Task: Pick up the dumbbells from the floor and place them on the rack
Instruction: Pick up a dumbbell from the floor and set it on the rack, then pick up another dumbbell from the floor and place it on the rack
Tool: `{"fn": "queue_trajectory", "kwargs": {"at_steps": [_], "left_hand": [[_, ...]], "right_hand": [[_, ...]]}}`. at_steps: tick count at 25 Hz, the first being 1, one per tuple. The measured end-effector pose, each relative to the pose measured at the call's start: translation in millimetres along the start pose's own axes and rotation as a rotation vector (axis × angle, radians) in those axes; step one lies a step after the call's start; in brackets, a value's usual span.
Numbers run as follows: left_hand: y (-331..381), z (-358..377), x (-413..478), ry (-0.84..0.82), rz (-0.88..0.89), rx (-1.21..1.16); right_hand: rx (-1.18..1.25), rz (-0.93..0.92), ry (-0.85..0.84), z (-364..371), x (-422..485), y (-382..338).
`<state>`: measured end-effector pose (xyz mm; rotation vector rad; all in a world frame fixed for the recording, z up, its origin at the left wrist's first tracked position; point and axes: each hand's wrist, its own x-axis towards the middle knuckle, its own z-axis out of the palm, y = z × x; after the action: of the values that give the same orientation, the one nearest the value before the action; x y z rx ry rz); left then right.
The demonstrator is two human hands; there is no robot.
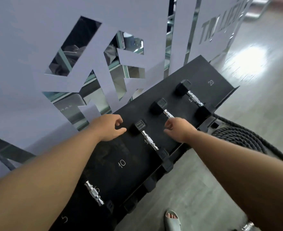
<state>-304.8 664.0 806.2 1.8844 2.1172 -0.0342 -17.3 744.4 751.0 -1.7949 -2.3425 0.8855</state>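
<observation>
A black dumbbell rack [120, 174] with white numbers 5, 10 and 20 runs diagonally in front of me. Several black dumbbells with chrome handles lie on it: one at the far end [193, 96], a second [160, 105], a third [150, 140] in the middle and a fourth [94, 193] close to me. My left hand [110, 127] hovers open just left of the third dumbbell's far head. My right hand [179, 129] is over the near part of the second dumbbell's handle, fingers loosely curled and apart. Another dumbbell's handle [247, 227] shows on the floor at the bottom right.
A grey partition wall [29, 47] with cut-out openings stands right behind the rack. A coiled thick black rope [237, 139] lies on the floor at the rack's right end. My foot in a grey sandal [173, 220] stands beside the rack's front edge.
</observation>
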Motion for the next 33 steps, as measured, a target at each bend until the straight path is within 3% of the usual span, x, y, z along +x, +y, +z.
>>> {"fn": "queue_trajectory", "kwargs": {"at_steps": [8, 17, 27, 33], "left_hand": [[34.7, -60.4, -138.7, 0.053, 0.154, 0.102], [163.4, -75.0, -216.8, 0.073, 0.342, 0.125], [373.4, 26.6, -339.4, 0.0, 0.482, 0.172], [470.4, 125.8, -407.0, -0.155, 0.576, 0.185]], "right_hand": [[-0.209, 0.096, 0.115, -77.3, -177.4, -18.5], [-0.106, 0.307, 0.214, -116.1, -355.3, 47.1], [-0.046, 0.444, 0.213, -97.0, -565.4, 208.3], [0.0, 0.524, 0.146, -57.1, -670.7, 305.9]]}}
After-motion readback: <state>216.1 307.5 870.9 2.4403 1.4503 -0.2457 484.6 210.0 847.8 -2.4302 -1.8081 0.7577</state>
